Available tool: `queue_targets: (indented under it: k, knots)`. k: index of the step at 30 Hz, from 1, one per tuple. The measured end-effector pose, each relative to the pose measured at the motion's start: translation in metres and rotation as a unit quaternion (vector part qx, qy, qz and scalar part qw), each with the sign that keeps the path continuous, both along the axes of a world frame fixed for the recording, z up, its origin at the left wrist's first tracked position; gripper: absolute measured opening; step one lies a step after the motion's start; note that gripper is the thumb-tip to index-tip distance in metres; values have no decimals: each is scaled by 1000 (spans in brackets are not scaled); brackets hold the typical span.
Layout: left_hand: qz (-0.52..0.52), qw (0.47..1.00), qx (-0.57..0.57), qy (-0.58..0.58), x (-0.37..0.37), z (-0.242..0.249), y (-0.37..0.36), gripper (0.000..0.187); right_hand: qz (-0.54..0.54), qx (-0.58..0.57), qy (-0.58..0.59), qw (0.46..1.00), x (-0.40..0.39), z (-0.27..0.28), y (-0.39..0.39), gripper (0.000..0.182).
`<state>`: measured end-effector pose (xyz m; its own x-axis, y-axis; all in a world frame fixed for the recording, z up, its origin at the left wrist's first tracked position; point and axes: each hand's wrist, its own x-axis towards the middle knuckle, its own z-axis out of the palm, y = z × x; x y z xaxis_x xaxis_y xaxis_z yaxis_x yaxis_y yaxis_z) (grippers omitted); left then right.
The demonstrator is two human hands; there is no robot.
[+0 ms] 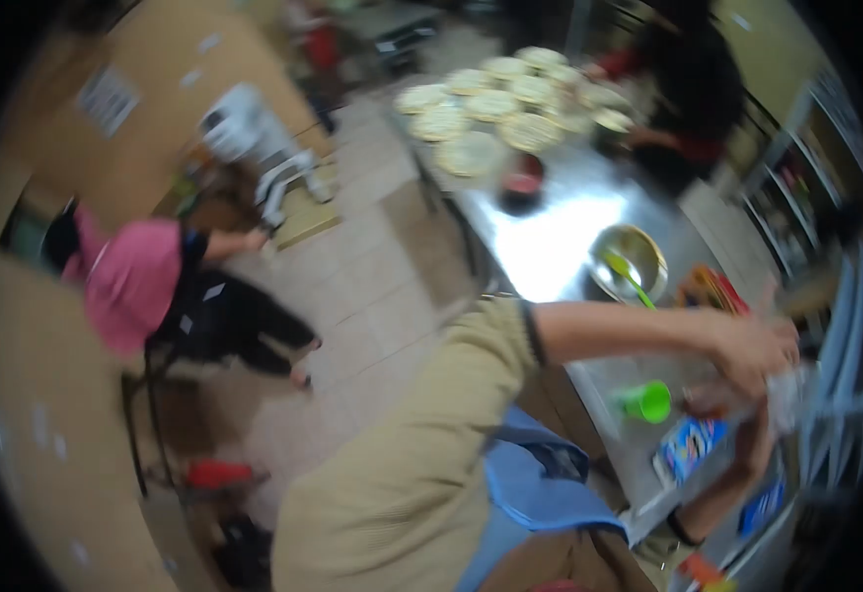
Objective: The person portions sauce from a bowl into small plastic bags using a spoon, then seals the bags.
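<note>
My left hand [747,350] reaches across the metal table to its right side, its fingers bent round a crumpled piece of clear plastic [794,397]. Just below it is my right hand [759,422], close against the same plastic; its fingers are hidden and blurred. A bright green cup [647,402] lies near my hands, with a blue and white box [690,451] beside it. Above my left forearm sits a metal bowl [656,259] with a green spatula [631,278] inside.
Several round pale flatbreads [495,105] cover the far end of the metal table [589,345]. A red and dark container [522,182] stands near them. One person in dark clothes [693,89] works there; another in a pink top [135,281] is at the left, near a white machine [244,123].
</note>
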<state>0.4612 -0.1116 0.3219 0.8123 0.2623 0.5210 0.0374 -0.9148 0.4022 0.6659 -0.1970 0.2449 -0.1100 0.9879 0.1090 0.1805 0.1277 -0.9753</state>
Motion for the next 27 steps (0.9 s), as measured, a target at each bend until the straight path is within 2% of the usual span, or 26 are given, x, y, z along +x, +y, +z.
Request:
queue_targets:
  k: [4,5,6,8,11,14,15,18,20,23,25,27]
  knots:
    - [-43,959,-251,121,-20,17,-5,36,118,19,168,979,-12,-6,14,48]
    - [-55,945,-298,123,-24,24,-8,32,182,15,201,962,-25,9,11,51]
    - [-64,928,-344,125,-29,31,-10,28,238,27,189,953,-28,14,18,49]
    - [-59,911,-399,87,-52,48,-32,18,235,35,171,956,-27,16,22,47]
    - [-24,966,-255,28,-52,45,-41,27,187,44,144,971,-24,15,20,43]
    - [122,987,-52,-93,-53,43,-57,26,146,54,103,982,-24,13,15,40]
    - [128,973,-53,-186,-50,34,-57,24,132,56,85,986,-25,12,12,39]
    - [48,955,-181,-232,-72,38,-62,20,92,67,20,993,-43,7,9,35]
    - [77,947,-242,-197,-101,49,-72,13,75,75,-29,994,-64,4,5,33]
    - [111,932,-277,-204,-133,51,-67,16,80,108,-80,988,-112,14,-8,30]
    - [139,915,-299,-234,-149,46,-62,20,148,118,-100,977,-154,46,-6,23]
    - [176,891,-331,-255,-168,45,-60,26,225,131,-71,963,-200,71,0,27]
